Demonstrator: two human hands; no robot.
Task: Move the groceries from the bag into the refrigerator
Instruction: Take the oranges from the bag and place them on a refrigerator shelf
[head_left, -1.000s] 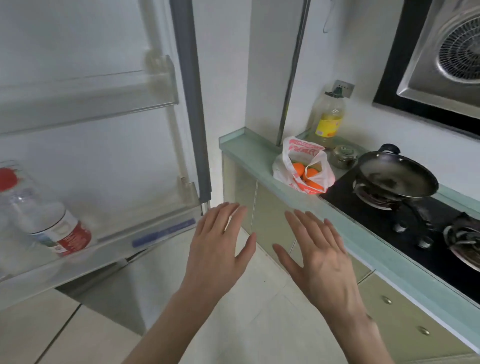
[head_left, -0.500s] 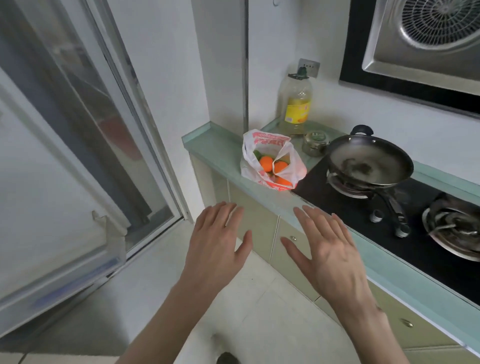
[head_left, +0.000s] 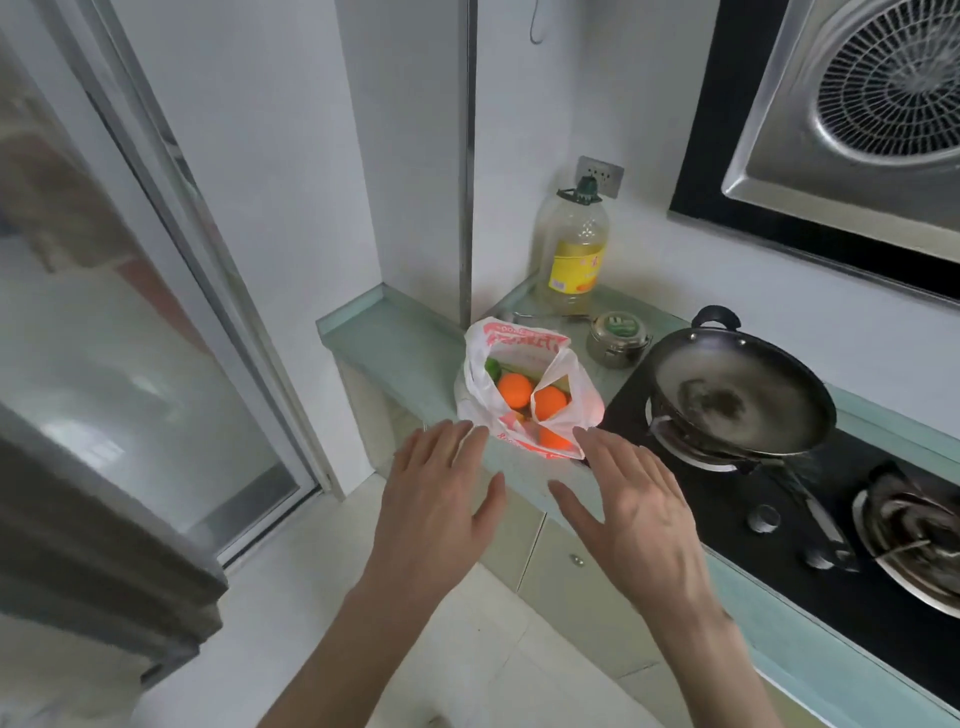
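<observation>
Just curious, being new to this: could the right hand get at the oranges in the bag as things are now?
Probably yes. The right hand is open, just short of the bag, whose mouth gapes upward with the oranges exposed. Nothing lies between; the wok sits off to the side.

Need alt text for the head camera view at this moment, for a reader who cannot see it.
Two open, empty hands, left hand and right hand, reach toward a white plastic bag of oranges on a pale green counter. An oil bottle, small tin and wok on a black stove sit behind and to the right.
</observation>
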